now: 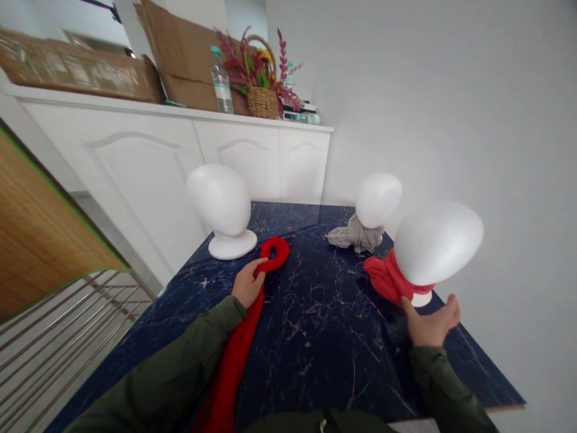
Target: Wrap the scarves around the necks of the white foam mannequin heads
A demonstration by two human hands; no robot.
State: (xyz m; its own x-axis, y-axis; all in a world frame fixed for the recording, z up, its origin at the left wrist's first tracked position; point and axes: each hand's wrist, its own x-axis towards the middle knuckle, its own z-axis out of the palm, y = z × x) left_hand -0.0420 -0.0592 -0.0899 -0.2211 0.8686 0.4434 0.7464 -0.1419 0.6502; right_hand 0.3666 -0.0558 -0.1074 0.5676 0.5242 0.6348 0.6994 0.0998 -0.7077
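Observation:
My left hand (pixel 247 284) is closed around a long bright red scarf (pixel 243 340), whose looped end lies on the dark table just past my fingers. The rest of the scarf trails toward my body. A bare white mannequin head (pixel 220 201) stands beyond that hand. At the right, my right hand (pixel 433 322) is open, thumb and fingers apart, beside the base of another white mannequin head (pixel 435 240). A coral-red scarf (pixel 385 278) is wrapped round that head's neck, and my thumb is at its lower edge. Whether the thumb touches the cloth I cannot tell.
A third mannequin head (pixel 377 199) with a grey scarf (pixel 356 233) stands farther back on the marbled blue table (pixel 311 325). White cabinets (pixel 148 162) carry cardboard boxes (pixel 72 69), a bottle (pixel 222 84) and a flower basket (pixel 262 102). A metal rack (pixel 76 337) stands left.

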